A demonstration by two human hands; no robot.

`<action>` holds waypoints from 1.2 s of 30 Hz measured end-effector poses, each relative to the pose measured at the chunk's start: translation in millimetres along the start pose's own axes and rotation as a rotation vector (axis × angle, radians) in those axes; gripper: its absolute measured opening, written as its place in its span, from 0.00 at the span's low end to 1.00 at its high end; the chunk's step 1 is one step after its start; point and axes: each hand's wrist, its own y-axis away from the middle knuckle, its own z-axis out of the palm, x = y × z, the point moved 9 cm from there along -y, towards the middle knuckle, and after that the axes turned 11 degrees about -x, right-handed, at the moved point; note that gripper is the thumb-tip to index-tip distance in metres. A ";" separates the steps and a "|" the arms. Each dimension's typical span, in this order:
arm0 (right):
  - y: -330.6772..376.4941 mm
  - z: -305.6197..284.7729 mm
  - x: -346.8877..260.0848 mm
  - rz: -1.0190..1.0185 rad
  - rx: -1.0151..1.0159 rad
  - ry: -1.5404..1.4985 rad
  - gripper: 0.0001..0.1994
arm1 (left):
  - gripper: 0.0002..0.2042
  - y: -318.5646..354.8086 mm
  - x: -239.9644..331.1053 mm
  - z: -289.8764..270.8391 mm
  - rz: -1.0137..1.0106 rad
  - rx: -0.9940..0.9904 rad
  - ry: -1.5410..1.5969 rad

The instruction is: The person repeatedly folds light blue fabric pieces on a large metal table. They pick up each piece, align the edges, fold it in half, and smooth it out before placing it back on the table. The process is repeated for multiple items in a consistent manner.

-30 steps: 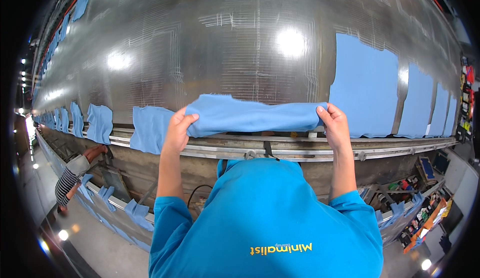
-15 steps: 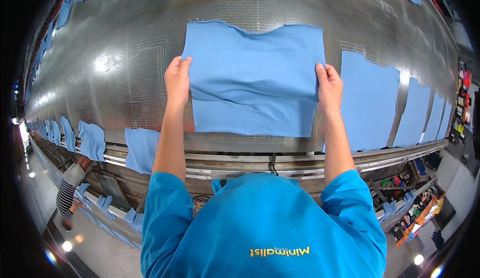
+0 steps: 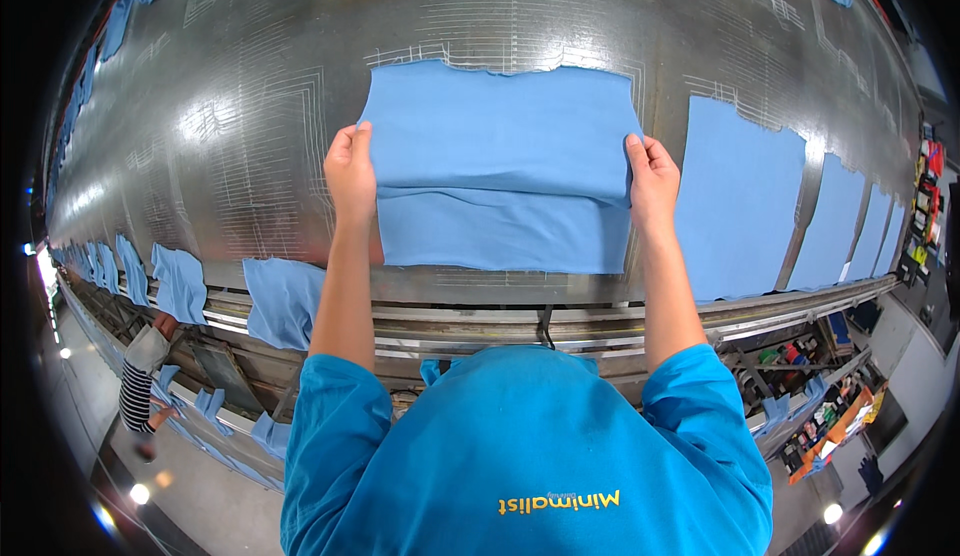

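Note:
A blue fabric panel lies in front of me on a long dark metal table, with a loose fold running across its middle. My left hand pinches its left edge, thumb on top. At the opposite edge, my right hand grips the cloth the same way. The panel's far edge rests near white guide lines drawn on the table. Its near part lies against the metal close to the table's front rail.
Flat blue panels lie in a row to my right. Crumpled blue pieces hang over the front rail at left. Beyond them, a person in a striped sleeve stands at lower left. Shelves with colourful items are at lower right.
The panel's far edge has come down onto the table and lies straighter, slightly nearer me. The cloth's wrinkles have drawn into one smoother fold. Both hands keep their hold.

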 end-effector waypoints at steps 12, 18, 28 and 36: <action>9.9 -2.4 20.5 -0.019 0.037 -0.016 0.11 | 0.12 19.4 -11.6 0.7 -0.039 0.002 -0.111; 12.8 0.9 22.1 -0.006 0.032 -0.032 0.10 | 0.12 18.7 -20.4 -0.7 -0.029 0.002 -0.094; 16.1 3.4 21.7 0.005 0.049 -0.069 0.09 | 0.12 19.6 -20.1 -2.0 -0.070 -0.004 -0.094; 15.9 -1.8 23.9 -0.005 0.058 -0.067 0.10 | 0.13 20.7 -19.4 1.2 -0.063 0.012 -0.177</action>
